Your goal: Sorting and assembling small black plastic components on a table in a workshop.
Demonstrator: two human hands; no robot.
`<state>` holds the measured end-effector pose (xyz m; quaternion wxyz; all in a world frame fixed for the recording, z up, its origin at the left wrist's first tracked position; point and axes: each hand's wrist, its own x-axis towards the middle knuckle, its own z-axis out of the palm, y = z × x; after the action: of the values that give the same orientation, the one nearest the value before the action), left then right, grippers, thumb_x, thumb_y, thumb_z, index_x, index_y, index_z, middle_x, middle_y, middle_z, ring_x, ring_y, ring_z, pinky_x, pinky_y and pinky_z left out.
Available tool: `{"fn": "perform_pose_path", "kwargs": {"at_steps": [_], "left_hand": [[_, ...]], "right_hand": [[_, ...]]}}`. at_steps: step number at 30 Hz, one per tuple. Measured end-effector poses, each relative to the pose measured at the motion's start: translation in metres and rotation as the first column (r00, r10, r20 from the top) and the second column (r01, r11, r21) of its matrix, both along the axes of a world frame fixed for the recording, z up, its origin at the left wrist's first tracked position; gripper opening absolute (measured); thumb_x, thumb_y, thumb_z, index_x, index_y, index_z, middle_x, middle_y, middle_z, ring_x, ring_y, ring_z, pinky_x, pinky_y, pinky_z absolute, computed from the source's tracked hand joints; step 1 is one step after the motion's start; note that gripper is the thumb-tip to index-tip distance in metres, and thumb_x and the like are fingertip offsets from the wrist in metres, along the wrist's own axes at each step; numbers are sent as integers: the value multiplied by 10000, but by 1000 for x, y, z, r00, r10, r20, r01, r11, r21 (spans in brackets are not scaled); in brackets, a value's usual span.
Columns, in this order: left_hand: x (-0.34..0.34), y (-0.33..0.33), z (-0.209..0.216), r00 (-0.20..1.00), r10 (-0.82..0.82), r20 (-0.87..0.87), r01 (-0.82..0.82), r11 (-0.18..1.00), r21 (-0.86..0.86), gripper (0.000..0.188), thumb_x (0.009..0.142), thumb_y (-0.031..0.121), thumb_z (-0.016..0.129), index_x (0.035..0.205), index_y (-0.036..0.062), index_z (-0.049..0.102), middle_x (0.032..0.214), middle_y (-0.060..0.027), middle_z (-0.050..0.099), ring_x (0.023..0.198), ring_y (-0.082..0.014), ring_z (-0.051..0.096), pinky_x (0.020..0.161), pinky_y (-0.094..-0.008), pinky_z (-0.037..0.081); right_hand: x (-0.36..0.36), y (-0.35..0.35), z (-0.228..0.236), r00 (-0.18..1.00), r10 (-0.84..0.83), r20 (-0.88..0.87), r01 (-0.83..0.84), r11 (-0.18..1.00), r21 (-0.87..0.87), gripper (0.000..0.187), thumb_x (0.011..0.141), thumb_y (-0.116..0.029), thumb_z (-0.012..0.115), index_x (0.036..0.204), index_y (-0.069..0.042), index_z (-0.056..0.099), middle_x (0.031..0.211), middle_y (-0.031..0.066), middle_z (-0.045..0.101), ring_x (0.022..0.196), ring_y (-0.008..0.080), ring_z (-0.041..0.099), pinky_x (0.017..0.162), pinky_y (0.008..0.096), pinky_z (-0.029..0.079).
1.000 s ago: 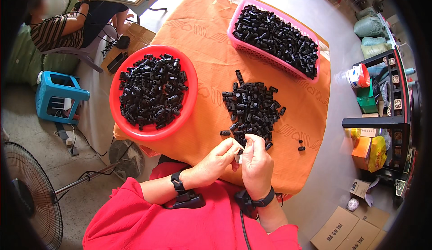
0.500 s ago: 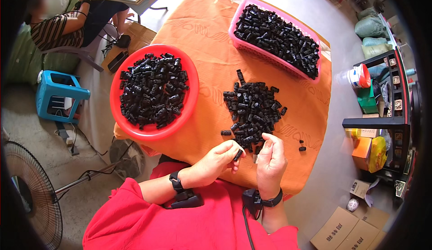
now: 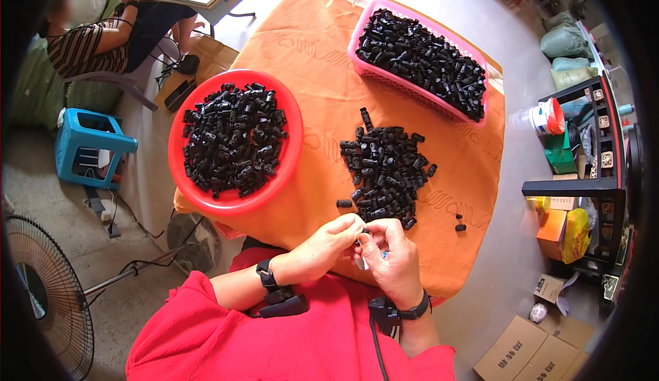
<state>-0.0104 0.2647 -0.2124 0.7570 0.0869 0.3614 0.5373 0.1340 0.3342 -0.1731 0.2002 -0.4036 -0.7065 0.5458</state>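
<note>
Head view is showing my two hands meeting right at the near edge of the worktop (image 3: pixel 322 86), just over my lap. My left hand (image 3: pixel 328 242) and right hand (image 3: pixel 390 261) are pinching together, fingertips touching, around one small black plastic piece (image 3: pixel 362 235), though it's mostly hidden, so I can't really tell which way it's lying. The loose pile of black pieces (image 3: pixel 386 174) is sitting straight ahead of my fingertips, close by, running away from me toward the pink basket (image 3: pixel 420 65). It's leaning a bit toward my right side, so that hand is nearer. The red bowl (image 3: pixel 235 142) of pieces is lying off to my left, farther from both.
</note>
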Motion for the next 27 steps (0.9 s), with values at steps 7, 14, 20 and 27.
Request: {"fn": "perform_pose_path", "kwargs": {"at_steps": [7,14,20,27], "left_hand": [[-19,2,-9,995,-11,100,4,997,74,254,1031,264,471,1044,23,550,899,-118,618,810,-234,640,729,-335,539],[-46,21,-5,990,137,-28,-136,990,31,237,996,259,507,1020,27,551,932,-97,611,839,-261,661,662,-342,576],[-27,25,-7,-117,216,-969,57,976,210,200,841,80,692,982,31,558,924,-167,573,784,-340,624,683,-427,526],[-24,21,-10,-212,181,-960,174,974,145,194,825,92,710,960,48,577,888,-152,550,778,-359,611,687,-443,525]], "right_hand": [[13,7,-10,992,-127,-5,127,992,16,68,984,-73,585,1029,-23,587,708,-2,589,574,55,558,522,223,461],[19,10,-10,973,-227,-49,225,973,-41,89,1015,-126,548,1037,-49,588,670,-38,541,572,13,479,511,185,386],[20,8,-17,975,-217,-54,211,972,-104,68,991,-81,576,1024,-26,598,695,-23,558,560,34,517,498,218,432],[21,9,-21,980,-194,-46,192,981,-40,77,992,-86,576,1028,-23,602,677,-11,567,552,43,531,491,231,438]]}}
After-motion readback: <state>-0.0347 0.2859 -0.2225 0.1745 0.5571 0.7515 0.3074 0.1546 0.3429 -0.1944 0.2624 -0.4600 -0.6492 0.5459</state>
